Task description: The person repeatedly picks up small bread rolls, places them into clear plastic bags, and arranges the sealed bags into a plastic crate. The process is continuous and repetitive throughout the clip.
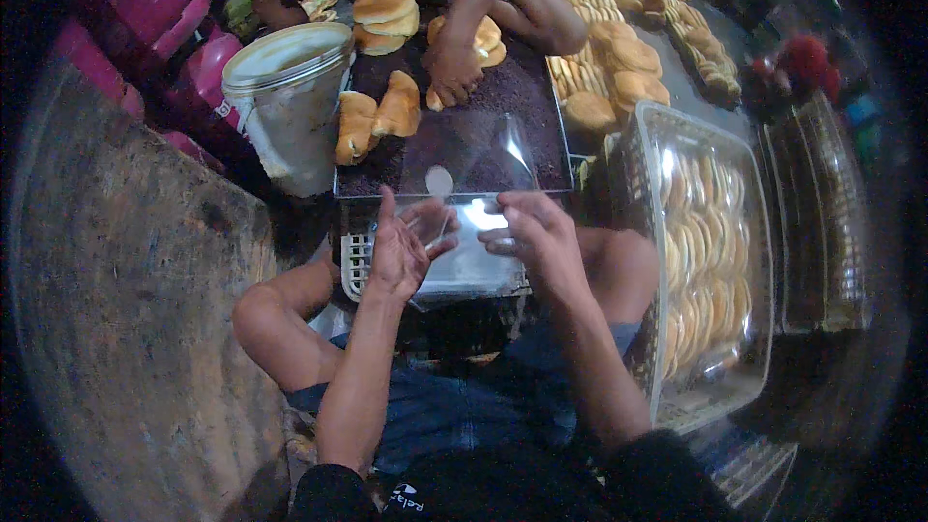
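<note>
A clear plastic bag with a pale round sticker spreads between my hands, over the near edge of a tray of dark crumbly topping. My right hand pinches the bag's near edge between thumb and fingers. At the other side, my left hand has its thumb raised and its fingers curled against the film; whether they grip it is blurred. Under both hands lies a stack of clear plastic bags on a pale plastic crate. Split bread rolls rest along the tray's left side.
Across the tray, another person's hand touches bread. A white bucket stands left, beside a wooden board. Right is a crate of wrapped buns; rows of buns lie beyond it. More stacked buns sit at the tray's far left.
</note>
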A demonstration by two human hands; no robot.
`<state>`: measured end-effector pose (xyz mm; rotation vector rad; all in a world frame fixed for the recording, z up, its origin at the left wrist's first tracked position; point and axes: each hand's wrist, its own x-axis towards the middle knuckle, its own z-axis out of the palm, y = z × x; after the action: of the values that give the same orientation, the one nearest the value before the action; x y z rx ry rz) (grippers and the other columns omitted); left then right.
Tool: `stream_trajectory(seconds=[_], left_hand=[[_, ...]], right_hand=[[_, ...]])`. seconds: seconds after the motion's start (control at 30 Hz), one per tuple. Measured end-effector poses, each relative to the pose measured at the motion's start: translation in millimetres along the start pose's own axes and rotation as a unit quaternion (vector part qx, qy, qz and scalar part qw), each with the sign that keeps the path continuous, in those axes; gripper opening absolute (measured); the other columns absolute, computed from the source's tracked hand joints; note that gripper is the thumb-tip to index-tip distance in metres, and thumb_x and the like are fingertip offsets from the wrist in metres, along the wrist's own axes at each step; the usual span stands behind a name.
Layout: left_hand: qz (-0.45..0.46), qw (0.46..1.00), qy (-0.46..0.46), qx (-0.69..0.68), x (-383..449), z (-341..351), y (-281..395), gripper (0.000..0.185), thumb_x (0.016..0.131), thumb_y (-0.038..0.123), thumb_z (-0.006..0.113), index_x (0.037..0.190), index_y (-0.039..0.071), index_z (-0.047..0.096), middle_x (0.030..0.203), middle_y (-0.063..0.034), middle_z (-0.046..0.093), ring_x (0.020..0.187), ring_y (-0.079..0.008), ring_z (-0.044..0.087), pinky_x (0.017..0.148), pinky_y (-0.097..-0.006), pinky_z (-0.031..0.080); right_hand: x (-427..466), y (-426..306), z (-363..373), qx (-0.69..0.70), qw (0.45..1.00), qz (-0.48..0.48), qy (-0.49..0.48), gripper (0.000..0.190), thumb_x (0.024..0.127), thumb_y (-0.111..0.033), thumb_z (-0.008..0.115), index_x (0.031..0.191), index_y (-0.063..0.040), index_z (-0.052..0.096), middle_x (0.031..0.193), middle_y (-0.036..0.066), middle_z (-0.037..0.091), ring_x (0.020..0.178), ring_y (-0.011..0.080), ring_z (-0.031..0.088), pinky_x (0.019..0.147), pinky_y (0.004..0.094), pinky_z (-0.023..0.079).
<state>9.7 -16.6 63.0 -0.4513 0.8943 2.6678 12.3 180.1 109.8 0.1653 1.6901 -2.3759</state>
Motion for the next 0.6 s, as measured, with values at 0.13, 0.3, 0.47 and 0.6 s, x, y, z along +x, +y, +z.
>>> stream_trajectory(seconds=[0.13, 0.3, 0.47, 0.6], left_hand=[[0.157, 0.986, 0.018, 0.060, 25.3, -6.3, 9.3, 0.030, 0.095, 0.033, 0.066, 0.102, 0.004, 0.065, 0.092, -0.0084, 0.070, 0.080, -0.0176, 0.068, 0.067, -0.0346, 0.059], [0.186, 0.975, 0.119, 0.034, 37.5, -5.9, 39.0, 0.028, 0.095, 0.030, 0.066, 0.103, 0.003, 0.065, 0.090, -0.0071, 0.069, 0.077, -0.0156, 0.066, 0.066, -0.0332, 0.059], [0.230, 0.962, 0.141, 0.045, 37.1, -5.1, 54.4, 0.024, 0.095, 0.023, 0.067, 0.103, 0.001, 0.066, 0.096, -0.0074, 0.069, 0.083, -0.0145, 0.066, 0.073, -0.0296, 0.055], [0.303, 0.912, 0.234, 0.146, 51.9, -13.1, 62.0, 0.026, 0.092, 0.026, 0.071, 0.094, 0.000, 0.068, 0.091, -0.0048, 0.068, 0.077, -0.0102, 0.060, 0.069, -0.0259, 0.049]], right_hand=[[-8.1, 9.2, -5.7, 0.021, 0.996, 0.079, 0.041, 0.028, 0.093, -0.015, 0.064, 0.112, 0.004, 0.056, 0.099, 0.014, 0.065, 0.081, 0.0233, 0.068, 0.068, 0.0340, 0.058], [19.1, 28.1, 14.3, 0.045, 0.998, 0.029, 0.037, 0.028, 0.094, -0.017, 0.065, 0.112, 0.002, 0.056, 0.101, 0.014, 0.063, 0.075, 0.0198, 0.065, 0.064, 0.0312, 0.055], [37.2, 32.0, 46.6, 0.050, 0.996, 0.048, 0.061, 0.023, 0.096, -0.019, 0.064, 0.108, -0.001, 0.056, 0.089, 0.011, 0.062, 0.069, 0.0157, 0.062, 0.057, 0.0267, 0.051], [43.7, 30.6, 60.1, 0.005, 0.998, 0.053, 0.040, 0.022, 0.097, -0.015, 0.062, 0.110, 0.001, 0.055, 0.096, 0.012, 0.061, 0.071, 0.0146, 0.062, 0.057, 0.0269, 0.052]])
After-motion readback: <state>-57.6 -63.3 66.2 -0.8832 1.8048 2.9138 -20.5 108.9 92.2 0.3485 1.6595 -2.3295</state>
